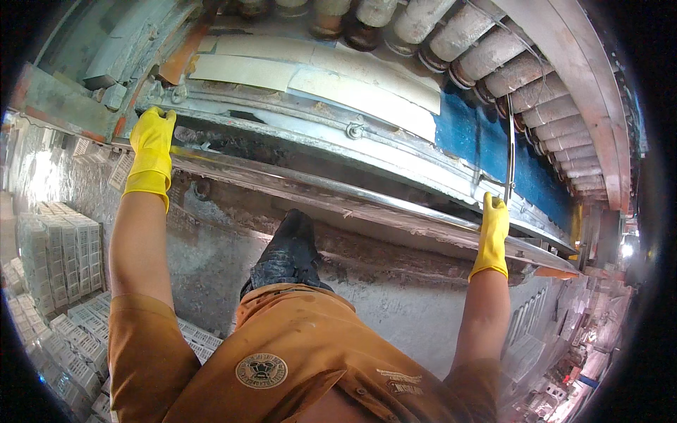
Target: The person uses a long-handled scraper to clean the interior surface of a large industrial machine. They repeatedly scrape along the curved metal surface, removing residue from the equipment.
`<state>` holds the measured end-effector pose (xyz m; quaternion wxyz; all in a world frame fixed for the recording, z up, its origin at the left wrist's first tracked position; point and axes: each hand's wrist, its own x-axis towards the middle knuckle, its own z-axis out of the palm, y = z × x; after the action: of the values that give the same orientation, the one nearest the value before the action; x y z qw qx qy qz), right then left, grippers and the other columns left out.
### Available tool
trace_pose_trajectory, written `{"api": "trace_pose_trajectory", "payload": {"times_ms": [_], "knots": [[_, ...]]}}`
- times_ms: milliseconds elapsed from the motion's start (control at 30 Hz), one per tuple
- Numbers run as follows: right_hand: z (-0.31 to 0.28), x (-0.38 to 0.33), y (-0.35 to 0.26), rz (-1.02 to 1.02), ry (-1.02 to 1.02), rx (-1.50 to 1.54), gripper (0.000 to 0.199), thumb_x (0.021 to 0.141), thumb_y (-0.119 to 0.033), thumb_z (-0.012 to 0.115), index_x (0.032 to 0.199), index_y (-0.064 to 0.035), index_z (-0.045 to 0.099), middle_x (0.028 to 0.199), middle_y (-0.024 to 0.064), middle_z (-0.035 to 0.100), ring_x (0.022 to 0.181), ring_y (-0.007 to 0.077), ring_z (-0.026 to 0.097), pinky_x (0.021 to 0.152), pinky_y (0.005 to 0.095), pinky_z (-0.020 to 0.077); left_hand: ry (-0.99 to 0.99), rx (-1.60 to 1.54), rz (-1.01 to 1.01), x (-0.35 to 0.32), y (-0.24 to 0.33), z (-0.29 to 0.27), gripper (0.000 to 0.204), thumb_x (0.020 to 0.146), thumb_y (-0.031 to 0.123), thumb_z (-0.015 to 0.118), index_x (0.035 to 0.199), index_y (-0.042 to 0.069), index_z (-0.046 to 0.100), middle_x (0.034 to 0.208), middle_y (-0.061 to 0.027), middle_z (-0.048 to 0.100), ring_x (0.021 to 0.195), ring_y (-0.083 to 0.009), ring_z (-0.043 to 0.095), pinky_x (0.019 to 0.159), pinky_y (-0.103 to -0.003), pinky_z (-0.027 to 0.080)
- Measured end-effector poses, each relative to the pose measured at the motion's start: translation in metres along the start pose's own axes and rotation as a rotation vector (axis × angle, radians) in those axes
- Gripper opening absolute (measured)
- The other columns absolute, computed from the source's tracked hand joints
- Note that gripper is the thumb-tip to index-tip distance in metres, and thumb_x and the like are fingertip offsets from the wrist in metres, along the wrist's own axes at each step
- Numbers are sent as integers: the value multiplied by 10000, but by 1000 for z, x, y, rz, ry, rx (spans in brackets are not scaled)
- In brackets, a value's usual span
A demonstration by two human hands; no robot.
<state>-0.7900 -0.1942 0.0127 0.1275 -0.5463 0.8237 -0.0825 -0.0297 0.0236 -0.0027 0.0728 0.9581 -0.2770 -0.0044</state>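
The long metal bar [317, 185] lies crosswise before us, slanting from near our left hand [152, 141] to our nearer right hand [496, 233], both curled, though we cannot tell whether either grips it.

Yellow gloves [147, 180] hide our left hand [152, 141] and right hand [495, 229], while the top edge crops several rollers [376, 11].

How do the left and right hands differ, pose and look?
Left hand sits higher in the picture; right hand sits lower.
Left hand looks larger in view; right hand looks smaller.
Right hand is beside a thin metal rod; left hand is not.
Shared: both wear yellow gloves and are at the long metal edge; how firmly either grips is unclear.
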Motion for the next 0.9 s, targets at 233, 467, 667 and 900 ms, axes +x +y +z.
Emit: {"api": "trace_pose_trajectory", "payload": {"times_ms": [233, 467, 667, 900], "knots": [[-1, 2, 0, 0, 27, -49, 716, 972, -613, 575, 1404, -44, 620, 1107, 194, 758, 757, 330, 754, 785, 424, 576, 0, 0, 0, 2, -1, 3, 467, 916, 524, 685, 1132, 114, 749, 1152, -155, 762, 1078, -380, 718, 909, -487, 542], [6, 18, 12, -23, 44, -94, 769, 953, -610, 594, 1456, -29, 575, 1328, 228, 683, 1233, 371, 656, 1028, 451, 501, 5, 11, 5, 6, 0, 6, 470, 915, 525, 683, 1147, 122, 748, 1164, -152, 759, 1086, -384, 715, 922, -487, 539], [7, 23, 11, -90, 72, -155, 803, 940, -616, 603, 1474, -19, 548, 1364, 237, 662, 1233, 380, 657, 1033, 447, 502, 17, 16, 6, 14, -3, 11, 487, 915, 533, 675, 1162, 119, 743, 1186, -153, 754, 1109, -389, 707, 932, -486, 537], [5, 19, -6, -42, 52, -126, 811, 931, -607, 623, 1485, -21, 534, 1398, 240, 639, 1261, 386, 636, 1051, 449, 491, -2, 14, -5, 19, -4, 7, 492, 917, 534, 667, 1182, 127, 737, 1217, -158, 744, 1126, -388, 702, 948, -489, 534]]}}
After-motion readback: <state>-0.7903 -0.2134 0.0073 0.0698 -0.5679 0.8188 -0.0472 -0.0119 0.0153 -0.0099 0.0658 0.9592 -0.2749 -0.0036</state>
